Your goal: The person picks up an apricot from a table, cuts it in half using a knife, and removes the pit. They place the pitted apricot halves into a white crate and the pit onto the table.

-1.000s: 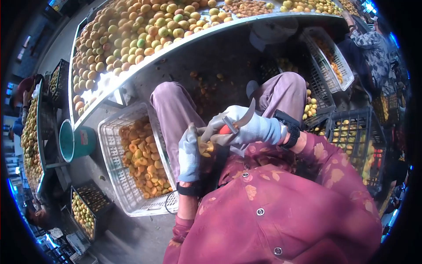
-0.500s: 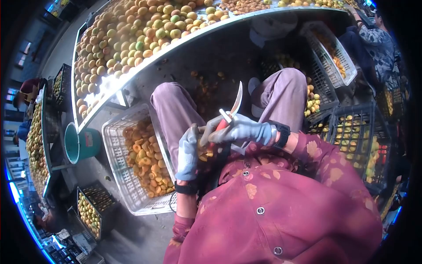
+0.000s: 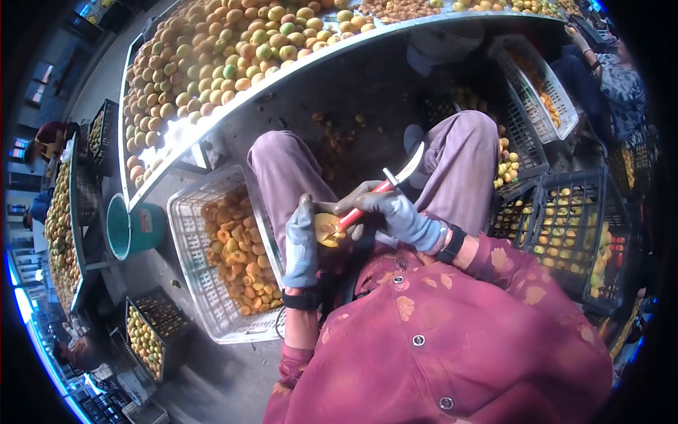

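Note:
My left hand (image 3: 302, 244), in a grey-blue glove, is closed on a cut yellow fruit (image 3: 328, 230) with its opened flesh facing up. My right hand (image 3: 399, 215), gloved the same way, grips the red handle of a curved knife (image 3: 409, 168). The blade points up and to the right, away from the fruit, while the handle's lower end touches the fruit's opening. Both hands are close together above my lap. To the left of my knee, a white crate (image 3: 185, 244) holds many orange fruit halves (image 3: 244, 261).
A metal-edged table (image 3: 282, 74) heaped with whole fruit crosses ahead. A teal bucket (image 3: 134, 226) stands left. Black crates of fruit (image 3: 565, 233) are at right, a white crate (image 3: 561, 106) beyond. A co-worker (image 3: 621, 92) sits far right; other people are at the left edge.
The knife has turned, its blade now leaning further right and its handle end at the fruit. The cut fruit shows more clearly between the hands, and my right hand has shifted right.

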A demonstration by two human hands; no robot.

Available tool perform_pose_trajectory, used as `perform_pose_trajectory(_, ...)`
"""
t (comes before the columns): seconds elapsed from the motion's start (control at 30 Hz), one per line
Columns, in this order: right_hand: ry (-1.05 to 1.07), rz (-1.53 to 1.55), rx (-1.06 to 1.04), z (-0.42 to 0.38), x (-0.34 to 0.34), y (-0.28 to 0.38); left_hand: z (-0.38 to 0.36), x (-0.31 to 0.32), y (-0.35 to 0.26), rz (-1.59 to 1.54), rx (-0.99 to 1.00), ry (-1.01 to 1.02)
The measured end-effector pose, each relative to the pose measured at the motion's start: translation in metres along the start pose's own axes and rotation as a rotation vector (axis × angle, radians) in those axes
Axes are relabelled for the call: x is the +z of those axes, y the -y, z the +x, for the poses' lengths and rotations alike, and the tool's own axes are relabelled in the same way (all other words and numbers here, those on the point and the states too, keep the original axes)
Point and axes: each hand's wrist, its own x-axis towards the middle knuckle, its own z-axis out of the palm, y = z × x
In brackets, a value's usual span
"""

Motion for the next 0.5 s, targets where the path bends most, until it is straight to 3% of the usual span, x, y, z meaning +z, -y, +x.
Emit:
perform_pose_trajectory(0.13,-0.002,0.001,0.002,-0.006,0.007,0.003,-0.004,0.005,-0.006,0.048,0.009,-0.035)
perform_pose_trajectory(0.2,-0.030,-0.308,-0.032,-0.012,0.019,0.013,-0.011,0.011,-0.015,-0.058,-0.024,0.017)
perform_pose_trajectory(0.23,0.031,-0.467,-0.150,-0.011,0.024,0.018,-0.012,0.012,-0.017,-0.057,-0.025,0.018)
perform_pose_trajectory(0.33,-0.001,-0.343,-0.128,-0.007,0.016,0.009,-0.008,0.014,-0.018,-0.091,-0.053,-0.043)
perform_pose_trajectory(0.4,-0.040,-0.088,-0.091,-0.005,0.009,0.002,-0.014,0.020,-0.023,-0.093,-0.024,-0.035)
perform_pose_trajectory(0.5,-0.104,-0.075,-0.180,-0.005,0.006,-0.013,-0.016,0.021,-0.023,-0.089,0.012,0.015)
